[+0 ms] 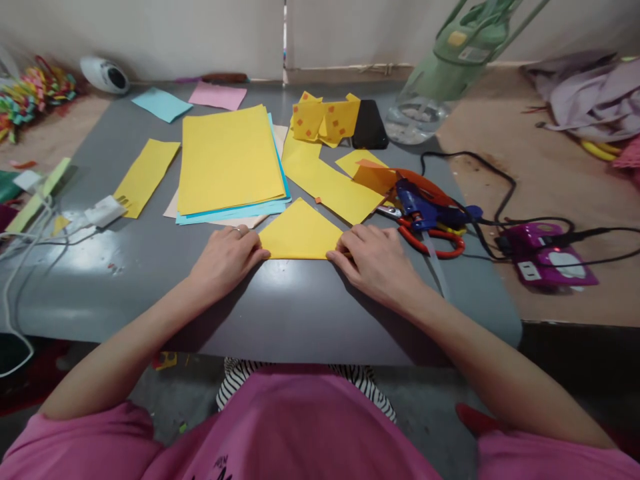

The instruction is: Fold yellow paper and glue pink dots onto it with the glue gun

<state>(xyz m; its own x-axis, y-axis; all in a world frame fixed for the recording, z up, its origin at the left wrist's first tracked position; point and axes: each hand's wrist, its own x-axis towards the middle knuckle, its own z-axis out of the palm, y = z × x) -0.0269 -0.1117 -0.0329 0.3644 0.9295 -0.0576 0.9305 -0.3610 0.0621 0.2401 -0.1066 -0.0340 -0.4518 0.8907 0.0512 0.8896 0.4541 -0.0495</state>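
Note:
A sheet of yellow paper [301, 233], folded into a triangle, lies on the grey table with its point away from me and its long edge nearest me. My left hand [227, 257] pinches the left corner, thumb along the near edge. At the right corner, my right hand [373, 263] grips the paper the same way. Both corners are hidden under the fingers. Just beyond the triangle lie a stack of yellow sheets [230, 160] over blue ones and a yellow strip [345, 193].
Right of my right hand are red-handled scissors [435, 245] and a blue glue gun [417, 203]. Its cable runs near a purple power socket [545, 257]. Behind stand a spotted yellow paper piece [325, 121], a black phone [370, 125] and a large bottle [420, 110]. A white charger [105, 211] lies left.

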